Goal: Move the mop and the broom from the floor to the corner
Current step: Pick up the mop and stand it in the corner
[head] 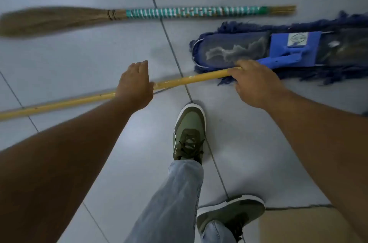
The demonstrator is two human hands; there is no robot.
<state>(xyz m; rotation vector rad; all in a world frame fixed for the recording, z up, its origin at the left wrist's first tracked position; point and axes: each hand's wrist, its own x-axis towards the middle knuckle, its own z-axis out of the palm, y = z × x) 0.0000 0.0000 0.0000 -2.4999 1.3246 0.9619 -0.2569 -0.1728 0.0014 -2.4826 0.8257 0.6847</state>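
A mop lies on the grey tiled floor: its flat blue head (294, 47) with dark fringe is at the right, and its yellow wooden handle (191, 79) runs down to the left edge. My right hand (256, 83) is shut on the handle just below the blue socket. My left hand (135, 85) rests over the handle further left, fingers curled over it. A grass broom (179, 13) with a green-and-white wrapped handle lies flat beyond the mop, its bristles (49, 20) pointing left. Neither hand touches the broom.
My two feet in green shoes (190, 131) and light jeans stand just below the mop handle. A brown cardboard-like surface (298, 224) shows at the lower right. Dark tile joints (171, 43) cross the floor diagonally.
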